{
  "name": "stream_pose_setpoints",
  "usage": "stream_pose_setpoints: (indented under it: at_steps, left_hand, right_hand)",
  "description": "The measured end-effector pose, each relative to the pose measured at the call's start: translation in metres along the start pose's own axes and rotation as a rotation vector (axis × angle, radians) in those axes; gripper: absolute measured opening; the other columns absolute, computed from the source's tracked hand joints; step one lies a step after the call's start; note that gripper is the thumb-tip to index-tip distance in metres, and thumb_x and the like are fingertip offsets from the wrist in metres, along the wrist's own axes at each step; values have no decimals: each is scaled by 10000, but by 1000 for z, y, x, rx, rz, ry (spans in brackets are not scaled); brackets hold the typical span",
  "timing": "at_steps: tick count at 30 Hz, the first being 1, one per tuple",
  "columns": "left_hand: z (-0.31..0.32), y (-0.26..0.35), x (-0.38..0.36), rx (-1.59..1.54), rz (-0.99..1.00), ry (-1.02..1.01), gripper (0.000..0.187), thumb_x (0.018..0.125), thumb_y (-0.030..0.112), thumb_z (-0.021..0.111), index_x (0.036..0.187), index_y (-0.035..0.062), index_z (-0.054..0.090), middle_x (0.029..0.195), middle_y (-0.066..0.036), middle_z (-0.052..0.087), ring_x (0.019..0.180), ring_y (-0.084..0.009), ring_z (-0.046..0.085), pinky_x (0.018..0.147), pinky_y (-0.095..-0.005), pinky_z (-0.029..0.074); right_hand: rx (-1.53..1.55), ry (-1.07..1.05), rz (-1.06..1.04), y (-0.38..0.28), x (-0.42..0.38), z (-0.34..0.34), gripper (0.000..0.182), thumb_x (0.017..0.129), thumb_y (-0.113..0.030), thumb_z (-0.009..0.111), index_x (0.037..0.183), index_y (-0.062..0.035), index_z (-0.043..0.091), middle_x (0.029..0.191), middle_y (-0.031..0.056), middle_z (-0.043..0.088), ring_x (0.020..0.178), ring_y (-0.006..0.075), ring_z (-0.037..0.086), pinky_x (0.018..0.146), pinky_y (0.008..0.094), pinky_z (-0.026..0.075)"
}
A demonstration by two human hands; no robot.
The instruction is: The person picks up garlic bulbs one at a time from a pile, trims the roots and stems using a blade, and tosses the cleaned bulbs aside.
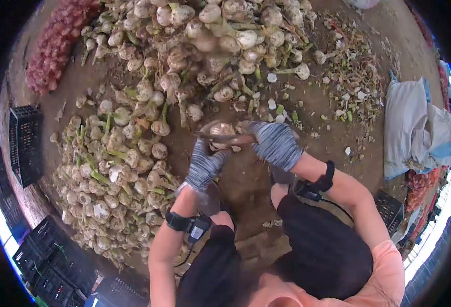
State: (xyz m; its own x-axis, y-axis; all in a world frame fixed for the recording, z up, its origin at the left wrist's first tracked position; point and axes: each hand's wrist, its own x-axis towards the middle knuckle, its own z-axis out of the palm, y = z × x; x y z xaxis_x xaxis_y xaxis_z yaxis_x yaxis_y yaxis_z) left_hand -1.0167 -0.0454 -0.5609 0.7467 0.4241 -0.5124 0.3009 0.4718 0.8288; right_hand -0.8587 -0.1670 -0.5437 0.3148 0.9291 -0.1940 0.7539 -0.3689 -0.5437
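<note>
Bare earth floor [338, 148] supports the left-side garlic heap [118, 184], and to the right of this heap the left hand [204, 165] grasps a garlic bulb [223, 129] while the right hand [277, 145] grips a blade-like tool [238, 139], its long axis crossing the bulb sideways between both hands.

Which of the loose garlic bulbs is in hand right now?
The bulb in the left hand, partly hidden by the tool in the right hand; the other loose bulbs lie heaped or scattered on the ground.

Glare whitens both side edges (bowed, black-cornered)
</note>
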Motion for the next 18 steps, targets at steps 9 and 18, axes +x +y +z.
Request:
stream_pose_setpoints:
  at_steps: [9, 18]
  left_hand:
    - [-14, -74, 2, 585, 148, -12, 882, 638, 312, 777, 1269, 4, 243, 1060, -107, 559, 918, -188, 574, 794, -289, 482]
    - [5, 28, -43, 115, 161, 65, 484, 642, 130, 767, 1040, 50, 503, 909, -43, 612, 814, -109, 584, 776, -258, 481]
  right_hand:
    - [-182, -120, -152, -24, 4, -5, 251, 759, -152, 503, 968, -20, 542, 687, 138, 582, 636, 280, 591, 534, 376, 466]
    - [-236, -188, 272, 70, -7, -21, 207, 762, -169, 530, 906, -23, 559, 774, 193, 599, 714, 371, 585, 607, 431, 474]
